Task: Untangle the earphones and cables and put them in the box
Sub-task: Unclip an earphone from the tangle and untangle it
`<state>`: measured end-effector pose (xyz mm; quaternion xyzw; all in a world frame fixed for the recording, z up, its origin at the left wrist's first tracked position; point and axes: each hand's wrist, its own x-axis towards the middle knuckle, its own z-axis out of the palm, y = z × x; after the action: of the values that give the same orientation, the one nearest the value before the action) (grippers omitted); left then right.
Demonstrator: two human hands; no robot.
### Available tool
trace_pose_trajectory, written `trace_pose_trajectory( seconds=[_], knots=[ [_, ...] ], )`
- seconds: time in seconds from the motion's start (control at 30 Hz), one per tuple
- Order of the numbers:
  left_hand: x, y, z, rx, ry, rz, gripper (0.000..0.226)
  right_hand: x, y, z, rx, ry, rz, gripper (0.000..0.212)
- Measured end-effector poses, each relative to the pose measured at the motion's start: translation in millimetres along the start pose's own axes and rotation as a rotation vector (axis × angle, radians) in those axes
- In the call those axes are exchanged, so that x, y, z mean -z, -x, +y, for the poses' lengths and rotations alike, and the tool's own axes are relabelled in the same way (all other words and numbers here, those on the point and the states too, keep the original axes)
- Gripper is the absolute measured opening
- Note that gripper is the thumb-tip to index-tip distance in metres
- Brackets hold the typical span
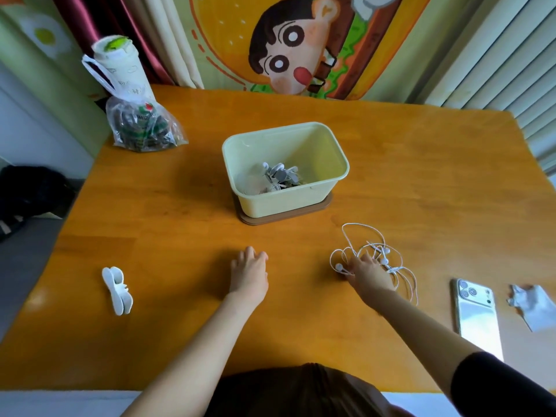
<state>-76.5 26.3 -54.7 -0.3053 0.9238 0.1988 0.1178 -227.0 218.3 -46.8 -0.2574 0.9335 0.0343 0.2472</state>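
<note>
A tangle of white earphones (379,254) lies on the orange table, right of centre. My right hand (368,273) rests on the tangle with its fingers among the cords; whether they grip a cord is hidden. My left hand (249,273) lies flat on the bare wood, fingers straight, holding nothing. The pale green box (319,142) stands on a brown lid beyond both hands. Several white and grey cable winders and earphones (279,176) lie inside it.
A white cable winder (117,290) lies at the left front. A phone (477,314) and a crumpled wrapper (532,305) lie at the right front. A plastic bag (144,124) and a tall cup (122,66) stand at the back left.
</note>
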Motion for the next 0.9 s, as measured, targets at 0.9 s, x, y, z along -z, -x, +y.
trace_pose_trajectory(
  seconds=[0.9],
  knots=[
    [34.5,6.9,31.7,-0.102,0.753,-0.207,0.018,17.0,28.3,-23.9,0.206,-0.29,0.153,0.042]
  ],
)
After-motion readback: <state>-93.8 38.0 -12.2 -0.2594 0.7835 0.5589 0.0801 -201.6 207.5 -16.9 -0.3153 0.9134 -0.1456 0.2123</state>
